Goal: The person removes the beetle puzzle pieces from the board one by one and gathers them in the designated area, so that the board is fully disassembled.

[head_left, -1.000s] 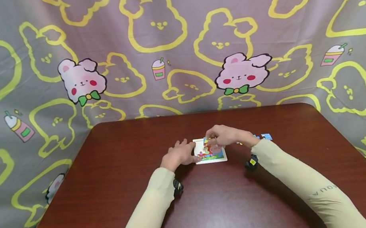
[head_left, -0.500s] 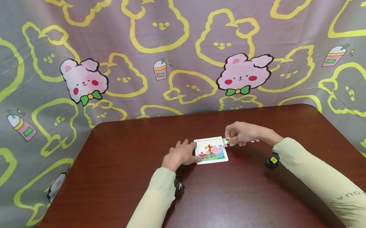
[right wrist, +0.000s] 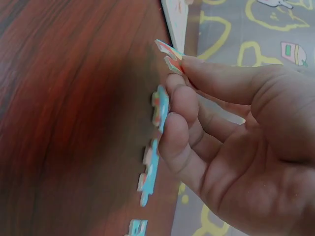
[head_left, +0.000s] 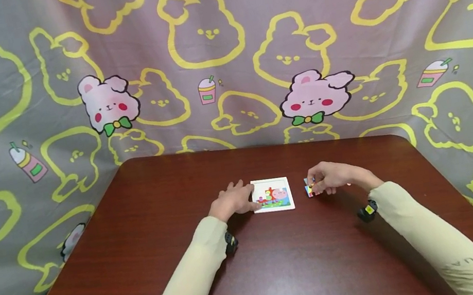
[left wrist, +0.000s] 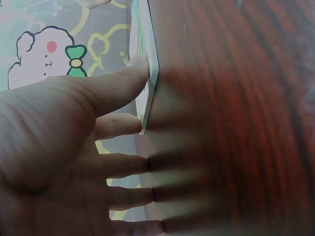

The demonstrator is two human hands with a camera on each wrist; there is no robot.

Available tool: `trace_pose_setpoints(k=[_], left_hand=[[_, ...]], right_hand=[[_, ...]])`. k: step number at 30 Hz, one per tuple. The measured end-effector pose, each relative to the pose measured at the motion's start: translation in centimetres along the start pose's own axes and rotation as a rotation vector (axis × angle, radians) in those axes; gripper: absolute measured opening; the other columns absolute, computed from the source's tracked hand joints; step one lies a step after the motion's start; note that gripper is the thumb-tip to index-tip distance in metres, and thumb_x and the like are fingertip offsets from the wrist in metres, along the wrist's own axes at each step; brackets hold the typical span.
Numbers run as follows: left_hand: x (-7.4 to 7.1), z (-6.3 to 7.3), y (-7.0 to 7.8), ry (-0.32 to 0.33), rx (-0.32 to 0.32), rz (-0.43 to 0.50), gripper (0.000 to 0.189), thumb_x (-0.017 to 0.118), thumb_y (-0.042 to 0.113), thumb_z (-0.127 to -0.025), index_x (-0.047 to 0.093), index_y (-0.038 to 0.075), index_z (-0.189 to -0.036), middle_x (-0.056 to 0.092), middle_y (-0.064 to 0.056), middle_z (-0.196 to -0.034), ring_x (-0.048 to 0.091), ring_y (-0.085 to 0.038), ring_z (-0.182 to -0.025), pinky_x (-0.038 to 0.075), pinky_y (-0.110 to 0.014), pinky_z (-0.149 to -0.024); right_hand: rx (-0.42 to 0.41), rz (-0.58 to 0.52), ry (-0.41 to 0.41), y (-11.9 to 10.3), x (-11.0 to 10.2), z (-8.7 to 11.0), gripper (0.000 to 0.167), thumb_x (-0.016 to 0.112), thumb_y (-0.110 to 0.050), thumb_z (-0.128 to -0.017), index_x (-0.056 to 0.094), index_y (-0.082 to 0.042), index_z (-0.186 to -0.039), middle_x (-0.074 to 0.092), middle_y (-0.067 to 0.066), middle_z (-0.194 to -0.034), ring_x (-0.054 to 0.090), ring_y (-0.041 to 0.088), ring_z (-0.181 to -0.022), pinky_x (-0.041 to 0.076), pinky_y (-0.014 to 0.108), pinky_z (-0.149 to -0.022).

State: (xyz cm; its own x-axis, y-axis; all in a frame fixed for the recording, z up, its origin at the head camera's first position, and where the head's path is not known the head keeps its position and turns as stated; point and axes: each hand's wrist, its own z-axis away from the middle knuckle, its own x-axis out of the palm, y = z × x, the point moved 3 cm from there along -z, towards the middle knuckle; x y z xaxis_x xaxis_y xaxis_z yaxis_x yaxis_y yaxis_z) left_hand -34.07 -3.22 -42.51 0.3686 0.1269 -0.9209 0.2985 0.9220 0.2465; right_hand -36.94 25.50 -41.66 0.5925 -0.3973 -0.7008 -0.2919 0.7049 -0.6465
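Observation:
A white puzzle tray (head_left: 291, 198) lies flat on the table, its lower part filled with joined picture pieces showing a pink character and a red train, its upper part bare white. At its left side rests my left hand (head_left: 232, 200), fingers extended; the left wrist view shows the thumb (left wrist: 125, 81) lying against the tray's edge (left wrist: 154, 64). To the right of the tray, my right hand (head_left: 333, 177) pinches a puzzle piece (right wrist: 171, 58) between thumb and fingers, tilted up off the table. Beneath and beside that hand lie loose pieces (right wrist: 160, 108), partly hidden by it in the head view.
More loose puzzle pieces (right wrist: 149, 172) lie in a row on the dark brown table (head_left: 257, 269) near the right hand. Behind the table hangs a patterned cloth (head_left: 221, 56) with cartoon rabbits.
My right hand has moved from above the tray to its right, carrying a puzzle piece, and now hovers by the loose pieces. The left hand has stayed at the tray.

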Motion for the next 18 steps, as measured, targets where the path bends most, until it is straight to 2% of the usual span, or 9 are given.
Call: trace_pose_setpoints(k=[6,15,18], left_hand=[[0.1,0.0,-0.1,-0.003,-0.003,0.007,0.071,0.061,0.047,-0.094,0.035,0.019,-0.154,0.023,-0.014,-0.163,0.017,-0.041,-0.150,0.023,-0.060,-0.118],[0.1,0.0,0.0,-0.004,-0.001,0.002,0.071,0.061,0.048,-0.094,0.034,0.020,-0.154,0.022,-0.013,-0.163,0.017,-0.041,-0.151,0.022,-0.060,-0.118],[0.0,0.0,0.0,-0.001,-0.002,-0.001,0.071,0.061,0.047,-0.094,0.034,0.019,-0.154,0.023,-0.014,-0.163,0.017,-0.041,-0.151,0.023,-0.060,-0.118]], right_hand=[[0.021,-0.028,-0.017,1.0,0.0,0.2,0.014,0.069,-0.010,-0.091,0.058,-0.001,-0.095,0.068,0.009,-0.075,0.056,0.015,-0.055,0.051,0.028,-0.050],[0.045,-0.013,-0.061,1.4,0.2,0.5,0.014,0.069,-0.010,-0.091,0.058,-0.001,-0.092,0.070,0.005,-0.073,0.054,0.012,-0.051,0.050,0.029,-0.047],[0.086,-0.004,-0.050,1.5,0.3,0.4,0.017,0.070,-0.012,-0.090,0.057,-0.002,-0.092,0.068,0.004,-0.071,0.052,0.013,-0.049,0.048,0.028,-0.046]])
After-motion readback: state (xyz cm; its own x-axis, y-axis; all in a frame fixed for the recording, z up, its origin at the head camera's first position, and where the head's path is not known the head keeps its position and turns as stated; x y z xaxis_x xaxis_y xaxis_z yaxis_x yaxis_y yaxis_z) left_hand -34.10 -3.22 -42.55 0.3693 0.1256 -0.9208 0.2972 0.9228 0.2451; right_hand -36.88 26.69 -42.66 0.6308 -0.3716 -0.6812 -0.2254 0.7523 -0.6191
